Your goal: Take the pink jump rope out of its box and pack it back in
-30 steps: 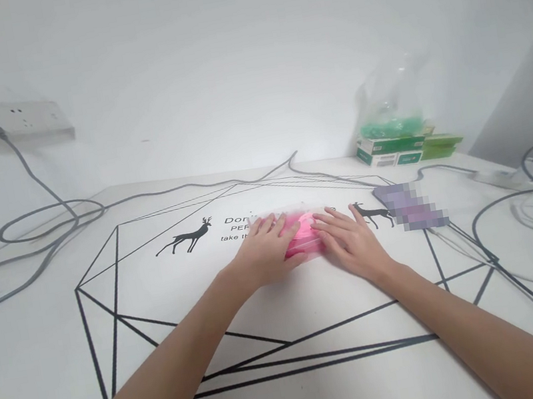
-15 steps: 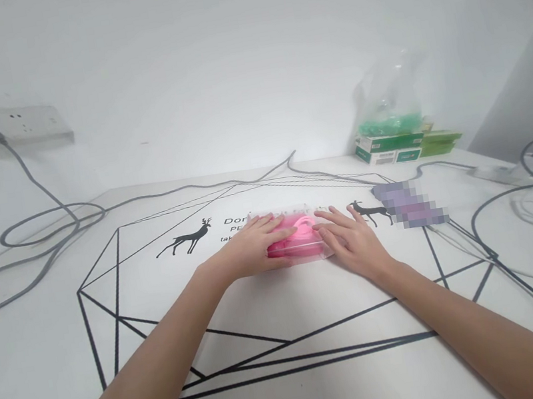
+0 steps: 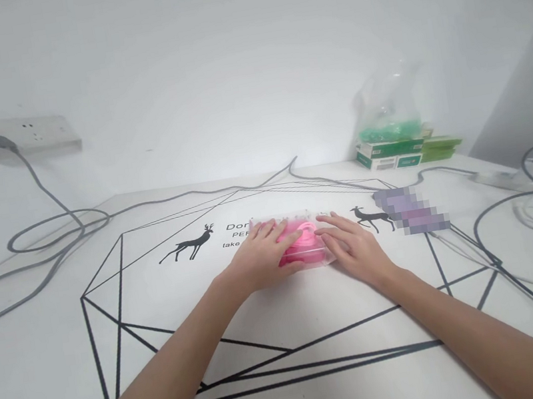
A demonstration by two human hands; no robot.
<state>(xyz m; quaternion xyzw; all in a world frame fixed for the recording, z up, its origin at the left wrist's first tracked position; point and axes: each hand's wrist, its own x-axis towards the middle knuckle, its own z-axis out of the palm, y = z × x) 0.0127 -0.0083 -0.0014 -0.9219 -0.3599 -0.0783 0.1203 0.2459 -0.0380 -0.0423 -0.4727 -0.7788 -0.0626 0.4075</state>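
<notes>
In the middle of the table lies a pink box-like package in clear plastic, with a lighter pink loop showing on its top. My left hand holds its left part, with the thumb along the near side and the other fingers across the top. At the package's right end is my right hand, fingers spread and the tips touching or very close to the plastic. What is inside the package cannot be made out.
A blurred purple object lies right of my hands. Green and white boxes at the back right carry a clear bag. Grey cables run along the left and back. A wall socket is at left.
My left hand has shifted slightly right along the package, covering more of its left part. The right hand stays at the right end. The whole view has moved a little.
</notes>
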